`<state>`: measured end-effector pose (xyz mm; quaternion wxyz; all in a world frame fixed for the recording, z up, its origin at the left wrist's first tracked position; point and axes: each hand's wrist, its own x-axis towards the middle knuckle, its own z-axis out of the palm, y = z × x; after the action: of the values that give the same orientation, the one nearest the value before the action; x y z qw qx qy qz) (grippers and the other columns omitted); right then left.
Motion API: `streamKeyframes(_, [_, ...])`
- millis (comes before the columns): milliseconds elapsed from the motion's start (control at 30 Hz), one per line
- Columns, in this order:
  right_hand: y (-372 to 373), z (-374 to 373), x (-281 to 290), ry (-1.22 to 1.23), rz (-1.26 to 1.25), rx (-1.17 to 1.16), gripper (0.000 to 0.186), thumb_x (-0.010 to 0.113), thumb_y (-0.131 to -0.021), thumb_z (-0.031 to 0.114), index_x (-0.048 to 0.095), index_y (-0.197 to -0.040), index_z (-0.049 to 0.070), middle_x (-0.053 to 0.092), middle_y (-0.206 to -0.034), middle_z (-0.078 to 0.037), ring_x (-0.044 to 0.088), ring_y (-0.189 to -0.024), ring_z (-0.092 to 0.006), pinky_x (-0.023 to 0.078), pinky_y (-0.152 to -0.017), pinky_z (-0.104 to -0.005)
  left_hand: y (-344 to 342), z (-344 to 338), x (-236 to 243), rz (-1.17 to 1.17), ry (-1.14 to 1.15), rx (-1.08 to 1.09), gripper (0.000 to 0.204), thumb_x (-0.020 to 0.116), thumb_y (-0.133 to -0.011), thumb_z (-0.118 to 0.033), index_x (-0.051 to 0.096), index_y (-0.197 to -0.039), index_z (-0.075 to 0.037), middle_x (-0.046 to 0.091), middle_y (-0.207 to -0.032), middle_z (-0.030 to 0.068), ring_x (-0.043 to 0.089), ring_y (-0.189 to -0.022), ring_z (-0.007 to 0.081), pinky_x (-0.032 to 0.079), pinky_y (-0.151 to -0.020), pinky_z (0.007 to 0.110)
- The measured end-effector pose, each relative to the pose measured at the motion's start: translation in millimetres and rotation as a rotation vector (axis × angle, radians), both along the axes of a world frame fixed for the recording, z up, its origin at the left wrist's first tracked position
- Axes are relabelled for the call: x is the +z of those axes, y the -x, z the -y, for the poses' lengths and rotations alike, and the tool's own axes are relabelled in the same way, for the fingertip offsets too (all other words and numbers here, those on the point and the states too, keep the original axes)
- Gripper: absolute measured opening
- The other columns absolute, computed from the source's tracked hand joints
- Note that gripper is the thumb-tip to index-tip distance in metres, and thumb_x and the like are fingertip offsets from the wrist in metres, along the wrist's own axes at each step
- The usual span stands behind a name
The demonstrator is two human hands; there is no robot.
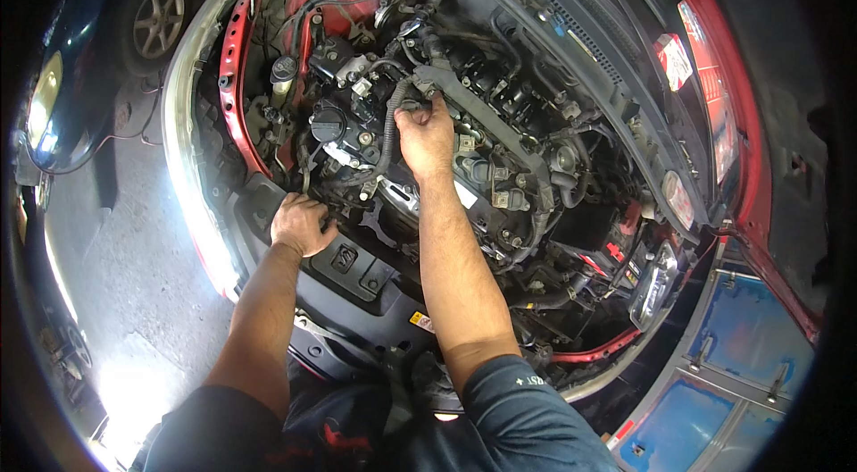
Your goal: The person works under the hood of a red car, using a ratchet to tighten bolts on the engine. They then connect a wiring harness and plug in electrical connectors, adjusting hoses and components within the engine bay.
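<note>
My right hand (pixel 427 140) reaches over the engine (pixel 357 137), its fingers bent and closed among the wiring. Whatever the fingertips grip is hidden behind the hand. Just left of the thumb runs a ribbed wiring loom (pixel 389 125), and a grey-black harness channel (pixel 489 119) passes by the fingertips. At the front of the bay, my left hand (pixel 302 224) leans on the black plastic front cover (pixel 353 271), fingers over its rear edge and thumb apart. A round black oil filler cap (pixel 328 124) sits on the engine between the two hands.
Ignition coils (pixel 511 191) stand right of my right forearm. A battery (pixel 589 240) with a red terminal cover lies further right. The red car's windshield cowl (pixel 571 34) borders the far side. Another car's wheel (pixel 159 21) shows at left, a blue-panelled metal cabinet (pixel 741 329) at right.
</note>
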<state>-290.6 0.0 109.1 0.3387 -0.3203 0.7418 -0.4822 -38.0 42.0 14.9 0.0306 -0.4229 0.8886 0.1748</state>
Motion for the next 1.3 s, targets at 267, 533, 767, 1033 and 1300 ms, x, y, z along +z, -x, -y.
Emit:
streamKeyframes(267, [-0.8, -4.2, -11.6, 0.056, 0.034, -0.021, 0.078, 0.072, -0.089, 0.011, 0.031, -0.149, -0.016, 0.067, -0.076, -0.003, 0.063, -0.069, -0.0123, 0.052, -0.068, -0.0267, -0.6, 0.5, -0.1, 0.028, 0.004, -0.010, 0.036, 0.063, -0.083, -0.044, 0.074, -0.086, -0.009, 0.074, -0.091, 0.0054, 0.065, -0.101, 0.0204, 0.042, -0.101, 0.036])
streamKeyframes(533, [1.6, 0.1, -1.1, -0.075, -0.012, 0.016, 0.073, 0.073, -0.087, 0.014, 0.038, -0.144, -0.017, 0.069, -0.078, -0.009, 0.068, -0.076, -0.0209, 0.055, -0.076, -0.0331, -0.6, 0.4, 0.4, -0.006, -0.010, 0.002, 0.036, 0.062, -0.083, -0.044, 0.074, -0.086, -0.009, 0.074, -0.091, 0.0055, 0.065, -0.100, 0.0213, 0.042, -0.101, 0.036])
streamKeyframes(767, [61.1, -19.0, 16.9, -0.066, -0.918, 0.012, 0.043, 0.078, -0.085, 0.021, 0.070, -0.127, 0.013, 0.069, -0.112, -0.015, 0.065, -0.107, -0.0273, 0.051, -0.095, -0.0400, -2.2, -0.5, -1.1, -0.020, 0.011, 0.003, 0.037, 0.063, -0.082, -0.045, 0.074, -0.085, -0.010, 0.074, -0.091, 0.0051, 0.065, -0.099, 0.0211, 0.042, -0.101, 0.035])
streamKeyframes(1033, [102.6, -11.7, -2.5, 0.082, -0.966, 0.206, 0.042, 0.082, -0.080, 0.021, 0.074, -0.119, 0.007, 0.065, -0.105, -0.012, 0.060, -0.102, -0.0331, 0.049, -0.095, -0.0416, 1.2, 3.2, 6.9, 0.078, -0.070, -0.015, 0.043, 0.058, -0.086, -0.049, 0.075, -0.094, -0.010, 0.074, -0.102, 0.0073, 0.063, -0.108, 0.0223, 0.039, -0.105, 0.036])
streamKeyframes(1300, [86.7, -3.4, 0.0, 0.004, -1.052, 0.114, 0.044, 0.080, -0.078, 0.032, 0.074, -0.112, 0.006, 0.065, -0.112, -0.013, 0.058, -0.108, -0.0349, 0.050, -0.094, -0.0464, 3.7, 1.6, 8.9, 0.106, -0.046, -0.027, 0.042, 0.058, -0.086, -0.047, 0.075, -0.096, -0.009, 0.075, -0.101, 0.0067, 0.063, -0.109, 0.0216, 0.039, -0.104, 0.036])
